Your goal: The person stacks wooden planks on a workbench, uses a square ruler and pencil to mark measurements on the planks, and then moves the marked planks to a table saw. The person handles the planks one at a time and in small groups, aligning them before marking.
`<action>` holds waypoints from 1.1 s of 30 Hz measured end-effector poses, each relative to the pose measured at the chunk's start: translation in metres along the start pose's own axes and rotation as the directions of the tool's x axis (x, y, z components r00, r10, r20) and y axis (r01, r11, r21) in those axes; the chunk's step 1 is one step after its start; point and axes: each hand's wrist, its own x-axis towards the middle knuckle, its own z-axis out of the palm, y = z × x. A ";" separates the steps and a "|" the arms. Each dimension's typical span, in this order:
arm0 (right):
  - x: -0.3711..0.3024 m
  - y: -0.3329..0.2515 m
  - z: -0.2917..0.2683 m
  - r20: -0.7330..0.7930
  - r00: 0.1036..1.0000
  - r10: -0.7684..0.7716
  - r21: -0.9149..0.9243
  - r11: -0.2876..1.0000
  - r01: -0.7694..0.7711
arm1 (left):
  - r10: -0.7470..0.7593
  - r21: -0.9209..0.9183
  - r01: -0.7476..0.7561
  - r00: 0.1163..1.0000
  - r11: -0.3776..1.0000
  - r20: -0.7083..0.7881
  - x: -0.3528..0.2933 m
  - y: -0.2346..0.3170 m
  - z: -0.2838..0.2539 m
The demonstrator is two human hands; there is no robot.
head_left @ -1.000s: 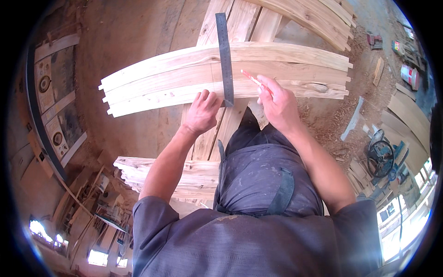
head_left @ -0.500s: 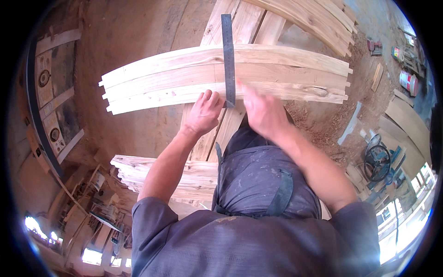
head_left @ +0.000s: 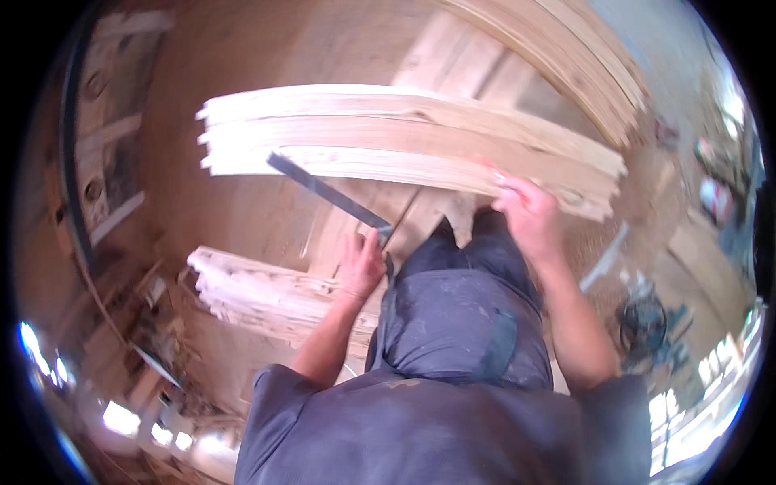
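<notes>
Metal square (head_left: 327, 192) in the left hand (head_left: 361, 260), red pencil (head_left: 498, 172) in the right hand (head_left: 532, 220), at three pale strips (head_left: 339, 133).
The left fingers close around the square's short end, its blade slanting up to the strips' near edge; contact there cannot be told. The right fingers pinch the pencil, its tip over that same edge, farther right. The strips lie side by side across the planks (head_left: 356, 200), overhanging their left and right edges. Toward the planks' near end, a second bundle of strips (head_left: 255, 293) sits by the left forearm; more boards (head_left: 566, 69) lie past the far right. The strips are already lined up; with the square aslant, marking looks paused or unfinished, though blur hides any drawn lines.
</notes>
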 end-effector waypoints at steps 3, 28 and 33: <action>0.001 0.010 0.003 -0.042 0.999 -0.032 0.110 0.993 0.037 | -0.366 -0.093 0.369 0.929 0.925 0.044 -0.024 0.021 0.008; 0.028 0.341 -0.179 -0.666 0.738 0.108 -0.432 0.751 -0.500 | -0.543 -0.348 0.481 0.833 0.805 -0.107 0.195 -0.376 -0.214; 0.025 0.316 -0.186 -0.555 0.700 0.449 -0.118 0.791 -0.601 | -0.457 0.110 0.466 0.884 0.878 -0.099 0.221 -0.381 -0.211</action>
